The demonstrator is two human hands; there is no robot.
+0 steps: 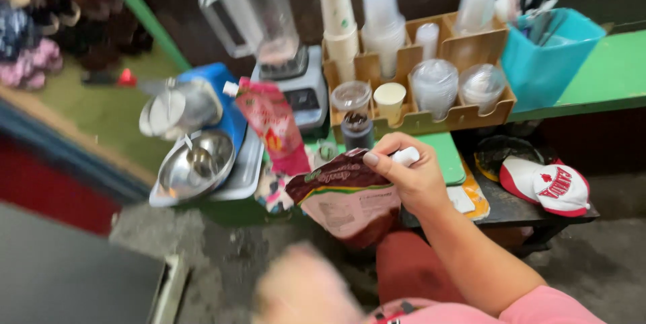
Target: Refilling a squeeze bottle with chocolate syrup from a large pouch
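Observation:
My right hand [407, 172] grips a soft pouch [346, 197], dark maroon with a white back panel, by its white spout cap [406, 156]. The pouch hangs tilted in front of the counter edge. My left hand [303, 290] is a blur at the bottom of the view, below the pouch, and what it holds cannot be made out. A second pouch [272, 122], pink and red with a white cap, stands leaning beside a blender base [299, 85]. A small dark bottle [356, 130] stands just behind the held pouch.
A wooden organiser [420, 119] holds stacked paper and plastic cups and lids. A clear blender jar [252, 4] sits on its base. A steel bowl [196, 164] rests on a tray at left. A teal bin [548, 55] stands at right; a red-and-white cap [548, 186] lies on a low shelf.

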